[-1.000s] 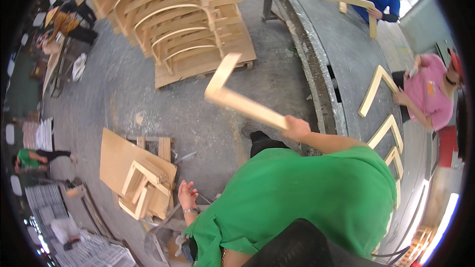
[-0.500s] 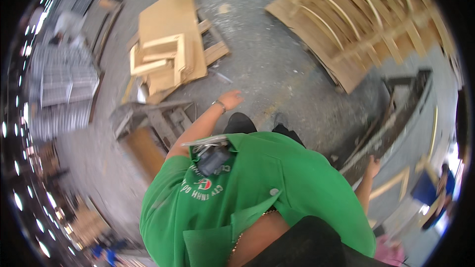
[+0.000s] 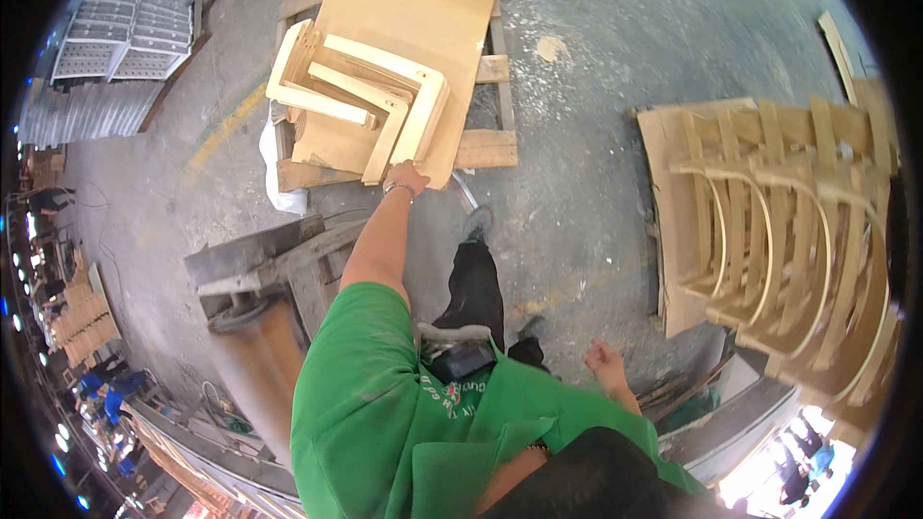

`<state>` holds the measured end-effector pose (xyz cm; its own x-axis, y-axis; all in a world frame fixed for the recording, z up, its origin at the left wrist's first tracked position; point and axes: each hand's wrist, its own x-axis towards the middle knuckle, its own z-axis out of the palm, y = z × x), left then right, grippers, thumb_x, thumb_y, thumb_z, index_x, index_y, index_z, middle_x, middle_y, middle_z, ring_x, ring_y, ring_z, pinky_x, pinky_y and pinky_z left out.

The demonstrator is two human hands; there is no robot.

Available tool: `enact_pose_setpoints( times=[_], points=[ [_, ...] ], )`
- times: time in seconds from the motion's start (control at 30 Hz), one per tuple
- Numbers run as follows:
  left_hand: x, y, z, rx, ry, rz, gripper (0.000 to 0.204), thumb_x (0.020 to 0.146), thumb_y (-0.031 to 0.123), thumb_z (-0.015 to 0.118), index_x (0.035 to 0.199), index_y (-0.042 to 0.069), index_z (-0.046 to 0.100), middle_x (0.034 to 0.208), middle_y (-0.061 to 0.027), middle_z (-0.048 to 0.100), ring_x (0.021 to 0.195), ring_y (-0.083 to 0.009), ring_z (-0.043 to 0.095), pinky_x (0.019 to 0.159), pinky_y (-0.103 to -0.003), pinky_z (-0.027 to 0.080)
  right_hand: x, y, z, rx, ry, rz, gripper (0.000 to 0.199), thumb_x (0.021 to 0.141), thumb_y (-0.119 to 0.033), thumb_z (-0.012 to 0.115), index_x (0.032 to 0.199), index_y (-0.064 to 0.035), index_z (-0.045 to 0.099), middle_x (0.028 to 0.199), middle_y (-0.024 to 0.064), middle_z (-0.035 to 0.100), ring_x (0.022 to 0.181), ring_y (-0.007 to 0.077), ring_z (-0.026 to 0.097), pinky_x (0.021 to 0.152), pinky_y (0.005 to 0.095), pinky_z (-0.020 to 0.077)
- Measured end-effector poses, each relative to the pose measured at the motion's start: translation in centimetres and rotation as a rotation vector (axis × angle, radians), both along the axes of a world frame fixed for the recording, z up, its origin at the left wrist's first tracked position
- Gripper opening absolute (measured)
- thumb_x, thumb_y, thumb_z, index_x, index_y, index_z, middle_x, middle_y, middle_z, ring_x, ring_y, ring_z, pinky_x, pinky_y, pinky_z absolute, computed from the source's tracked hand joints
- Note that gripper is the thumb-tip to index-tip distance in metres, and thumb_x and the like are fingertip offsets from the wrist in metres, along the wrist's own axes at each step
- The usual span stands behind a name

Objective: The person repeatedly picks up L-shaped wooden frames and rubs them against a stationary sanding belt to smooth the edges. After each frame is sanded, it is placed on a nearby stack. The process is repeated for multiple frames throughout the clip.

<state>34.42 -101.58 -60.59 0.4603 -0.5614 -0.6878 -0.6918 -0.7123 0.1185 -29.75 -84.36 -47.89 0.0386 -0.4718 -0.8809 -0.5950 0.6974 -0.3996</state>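
Reaching out ahead of us, our left hand (image 3: pixel 408 176) is closing on the near end of an L-shaped wooden frame piece (image 3: pixel 409 101); the fingers look curled over its lower tip, though we cannot tell how firmly they are gripping. Our right hand (image 3: pixel 603 358) is hanging free at our side, fingers loose and holding nothing, well apart from the wood.

In the head view, the frame piece is lying just beyond the left hand on a plywood sheet (image 3: pixel 423 0) that is resting on a pallet (image 3: pixel 486 146). Its long leg is running away from the hand, and at the far end the short leg is turning off to the hand's left, so the corner is pointing away from us. More pale frame pieces (image 3: pixel 312 86) are lying left of it, touching it.

We are judging the work as partly done: several pieces are already lying together on the sheet, and this one is resting among them with the hand not yet off it. A stack of curved wooden frames (image 3: pixel 779 231) is standing well off beyond the right hand.
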Motion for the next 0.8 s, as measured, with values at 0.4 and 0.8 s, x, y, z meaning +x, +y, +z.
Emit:
enact_pose_setpoints(
  times=[0.4,0.8],
  points=[
    [7.1,-8.2,-13.8,0.152,-0.171,0.162,0.089,0.072,0.050,0.082,0.138,0.003,0.045,0.136,-0.0137,0.058,0.127,-0.0295,0.058,0.102,-0.046,0.049,4.5,-9.0,-2.6,0.194,0.234,0.014,0.057,0.087,-0.020,0.075,0.138,-0.0012,0.056,0.108,0.0099,0.072,0.101,0.0188,0.066,0.091,0.0330,0.0515],
    [-5.1,13.8,20.3,-0.137,0.029,-0.262,0.073,0.073,0.057,0.073,0.122,0.006,0.055,0.109,-0.0192,0.070,0.103,-0.0356,0.069,0.090,-0.047,0.055,15.7,-18.9,1.7,-0.542,-0.047,0.739,0.082,0.084,-0.037,0.077,0.151,-0.0067,0.042,0.149,0.0239,0.047,0.135,0.0355,0.050,0.109,0.0420,0.0442]
  ],
)
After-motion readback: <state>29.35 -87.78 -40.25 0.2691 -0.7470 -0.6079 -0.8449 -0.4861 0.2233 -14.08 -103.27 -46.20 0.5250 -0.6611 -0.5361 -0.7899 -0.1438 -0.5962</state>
